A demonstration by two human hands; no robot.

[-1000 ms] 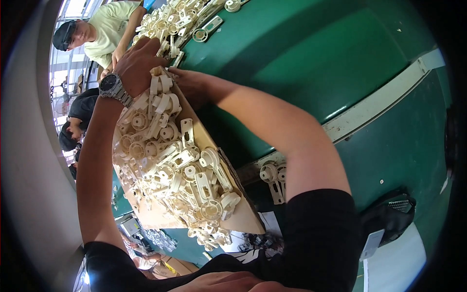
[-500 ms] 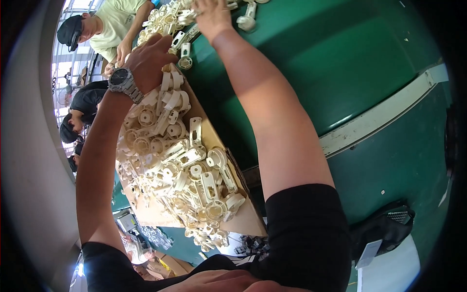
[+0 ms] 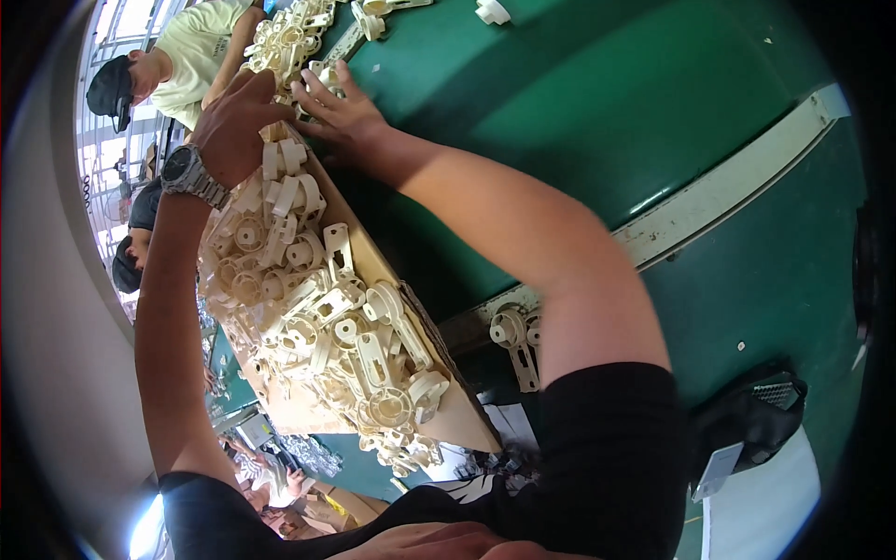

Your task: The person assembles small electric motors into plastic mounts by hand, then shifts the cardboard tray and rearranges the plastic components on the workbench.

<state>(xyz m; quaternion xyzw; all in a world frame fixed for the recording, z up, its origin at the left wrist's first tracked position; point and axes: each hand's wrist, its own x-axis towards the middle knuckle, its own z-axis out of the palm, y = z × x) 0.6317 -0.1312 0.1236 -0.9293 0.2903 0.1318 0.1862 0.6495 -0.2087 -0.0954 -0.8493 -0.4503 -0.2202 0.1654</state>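
Note:
A cardboard box (image 3: 467, 425) full of cream plastic parts (image 3: 373, 364), ring-ended with flat slotted arms, tilts in front of me. My left hand (image 3: 238, 126), with a metal watch on its wrist, is closed at the box's far rim; its fingertips are partly hidden. Just right of that corner, over the green surface, my right hand (image 3: 345, 121) is open with its fingers spread. Its fingertips are beside a few loose cream parts (image 3: 322, 75), and I see nothing held in it.
More cream parts (image 3: 289, 42) lie heaped at the far left near a person in a cap (image 3: 201, 47). A single cream piece (image 3: 492, 11) lies on the green surface (image 3: 597, 112). A pale metal rail (image 3: 691, 224) crosses on the right. A black bag (image 3: 765, 401) is at lower right.
My right hand has come back from the far heap toward the box corner, fingers spread. The left hand stays at the rim. Two cream parts now show beside my right upper arm.

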